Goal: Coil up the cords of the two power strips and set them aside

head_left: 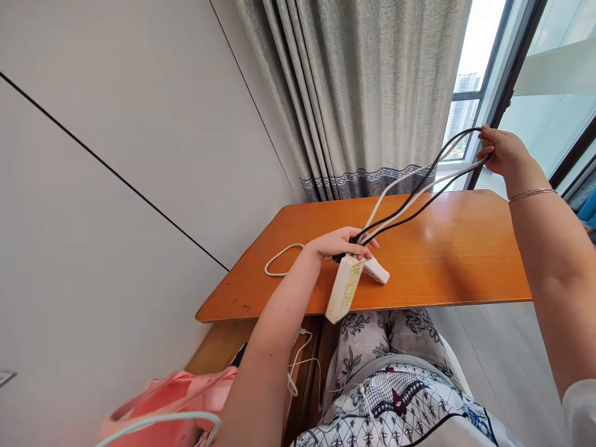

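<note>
The black cable [437, 161] and white cable [383, 194], pinched in the right hand [503, 151] and gathered by the curled left hand [344, 241], are best kept evenly taut between them, with the power strip [345, 289] steadied just below the left.

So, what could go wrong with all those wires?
The cords loop between the left hand and right hand, black and white together, so they might tangle. The power strip seems to poke past the near edge of the table; it could fall if it slips. The white loop beside the left arm might snag.
</note>
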### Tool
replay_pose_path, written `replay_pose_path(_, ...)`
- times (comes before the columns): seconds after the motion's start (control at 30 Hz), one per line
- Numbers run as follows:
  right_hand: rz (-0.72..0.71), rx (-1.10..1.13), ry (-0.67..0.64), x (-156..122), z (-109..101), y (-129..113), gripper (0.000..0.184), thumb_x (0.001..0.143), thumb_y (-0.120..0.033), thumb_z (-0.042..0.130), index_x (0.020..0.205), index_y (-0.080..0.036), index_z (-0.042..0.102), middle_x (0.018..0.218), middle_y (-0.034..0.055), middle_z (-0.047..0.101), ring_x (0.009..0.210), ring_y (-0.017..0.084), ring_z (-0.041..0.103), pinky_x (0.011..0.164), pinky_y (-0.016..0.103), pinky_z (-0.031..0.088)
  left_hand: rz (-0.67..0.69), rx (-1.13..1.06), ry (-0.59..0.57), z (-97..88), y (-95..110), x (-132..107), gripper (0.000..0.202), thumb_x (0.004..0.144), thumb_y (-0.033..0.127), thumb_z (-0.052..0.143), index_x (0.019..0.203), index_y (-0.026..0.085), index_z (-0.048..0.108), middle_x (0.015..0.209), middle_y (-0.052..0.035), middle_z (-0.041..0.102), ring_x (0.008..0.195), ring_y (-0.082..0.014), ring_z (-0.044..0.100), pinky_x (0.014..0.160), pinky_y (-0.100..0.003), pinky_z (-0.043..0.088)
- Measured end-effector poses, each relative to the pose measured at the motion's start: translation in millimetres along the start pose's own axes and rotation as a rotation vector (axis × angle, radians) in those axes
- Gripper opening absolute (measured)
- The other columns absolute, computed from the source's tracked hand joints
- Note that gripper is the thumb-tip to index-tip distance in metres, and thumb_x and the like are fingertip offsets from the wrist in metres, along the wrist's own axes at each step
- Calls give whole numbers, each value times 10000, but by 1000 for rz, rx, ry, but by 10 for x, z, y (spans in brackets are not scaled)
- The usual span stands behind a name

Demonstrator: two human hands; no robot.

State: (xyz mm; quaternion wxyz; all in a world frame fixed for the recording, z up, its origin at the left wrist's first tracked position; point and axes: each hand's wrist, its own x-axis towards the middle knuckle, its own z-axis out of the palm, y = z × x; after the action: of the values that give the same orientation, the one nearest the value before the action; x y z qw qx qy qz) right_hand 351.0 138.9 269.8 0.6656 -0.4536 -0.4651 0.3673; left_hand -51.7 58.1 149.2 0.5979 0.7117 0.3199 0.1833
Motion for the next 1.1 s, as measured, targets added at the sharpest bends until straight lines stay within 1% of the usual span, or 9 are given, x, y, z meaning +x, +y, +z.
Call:
replay_pose_path(0.13, 23, -16, 37, 145, -113, 273, 275, 986, -149, 556, 716, -194, 576, 669, -29, 469, 505, 71, 319, 596, 318, 361, 152, -172, 133, 165, -24, -28, 347, 680, 414, 852, 826, 162, 664, 762, -96, 738, 872, -256, 712, 796, -341, 530)
replay_pose_path(0.23, 66, -42, 3, 161, -247, 568, 248, 928, -216, 649, 685, -205, 597, 594, -27, 445, 506, 97, 351, 558, 325, 360, 248, -275, 222, 244, -47, -41, 323, 672, 366, 858, 797, 169, 636, 641, -28, 681, 736, -194, 686, 961, -386, 508)
replay_pose_path(0.3, 93, -76, -60, 99, -339, 797, 242, 854, -313, 739, 670, -218, 613, 550, -32, 422, 509, 111, 378, 545, 326, 377, 290, -361, 281, 279, -27, -56, 280, 710, 354, 828, 791, 170, 633, 511, 42, 547, 613, -152, 637, 1046, -399, 480)
replay_pose_path(0.4, 137, -131, -198, -97, -442, 1166, 300, 702, -441, 844, 690, -222, 640, 608, 19, 553, 580, 140, 510, 572, 318, 443, 316, -535, 421, 313, 45, -82, 235, 858, 373, 692, 764, 179, 600, 458, 85, 355, 525, -129, 576, 1060, -419, 494)
replay_pose_path(0.5, 134, -228, -336, -365, -455, 1522, 461, 577, -569, 879, 711, -212, 620, 693, 33, 632, 655, 155, 592, 652, 321, 511, 346, -691, 557, 323, 123, -85, 292, 975, 355, 546, 734, 190, 561, 475, 87, 274, 499, -107, 530, 1039, -394, 518)
replay_pose_path(0.67, -53, -400, -386, -809, -364, 1952, 576, 643, -755, 727, 828, -237, 555, 754, 59, 705, 757, 218, 677, 770, 383, 542, 402, -844, 707, 263, 190, -43, 330, 1013, 407, 492, 762, 202, 554, 512, 79, 290, 515, -96, 531, 983, -346, 549)
replay_pose_path(0.77, -196, -572, -335, -1034, -374, 2065, 464, 802, -703, 595, 878, -248, 540, 814, 90, 741, 737, 241, 687, 718, 387, 527, 424, -907, 748, 210, 192, -14, 332, 1033, 374, 445, 772, 200, 553, 517, 72, 327, 530, -92, 530, 955, -329, 558)
replay_pose_path(0.9, -436, -947, -249, -1258, -453, 2061, 250, 928, -478, 497, 909, -247, 592, 834, 118, 747, 697, 272, 680, 617, 379, 484, 398, -965, 796, 166, 159, 44, 348, 1050, 310, 386, 764, 192, 545, 518, 65, 368, 528, -90, 519, 926, -305, 563)
replay_pose_path(1.1, -721, -1243, -385, -1414, -504, 1863, 317, 987, -260, 389, 1107, -269, 682, 1032, 118, 774, 881, 278, 730, 598, 338, 483, 299, -902, 770, 153, 76, 109, 324, 1032, 340, 444, 771, 190, 565, 525, 69, 373, 495, -93, 499, 885, -286, 568)
